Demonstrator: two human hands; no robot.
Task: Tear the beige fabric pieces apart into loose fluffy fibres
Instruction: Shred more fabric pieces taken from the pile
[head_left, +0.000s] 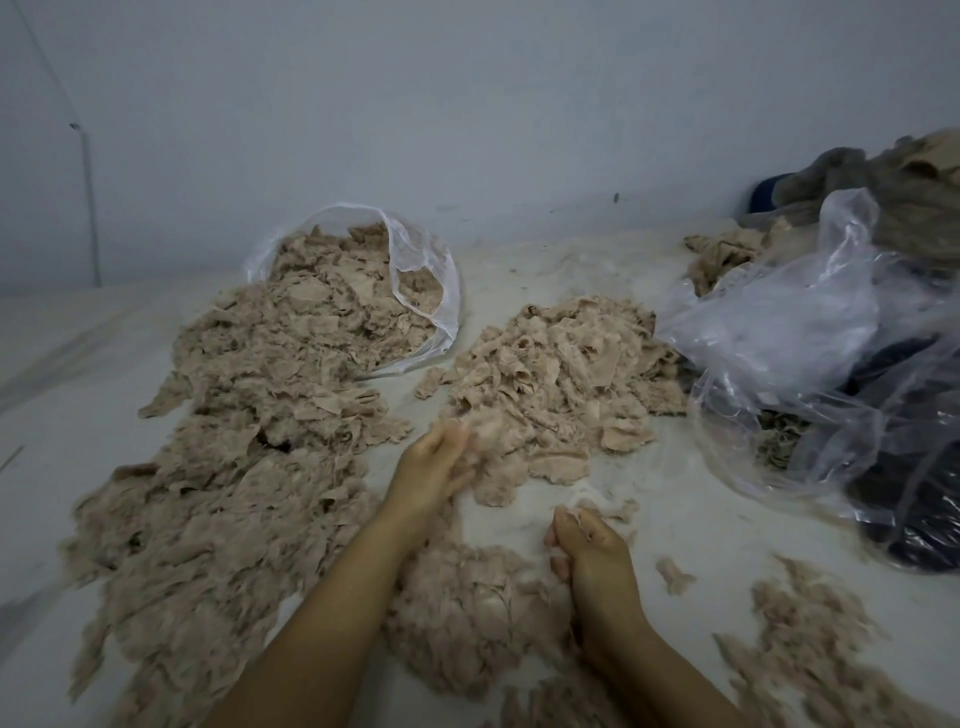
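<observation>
Head view: beige fabric pieces (561, 374) heaped mid-surface; fluffy fibres (467, 618) piled between the forearms.
Hard to make out: left hand (434, 467) blurred, fingers curled into a tuft at the heap's near edge.
Right hand (589, 551): fingers pinched together on a wisp.
Around: clear bag (431, 291) spilling scraps far left; crumpled plastic bags (810, 332) right.

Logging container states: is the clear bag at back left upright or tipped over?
Tipped over: the clear bag lies on its side, beige fabric pieces spilling out.
</observation>
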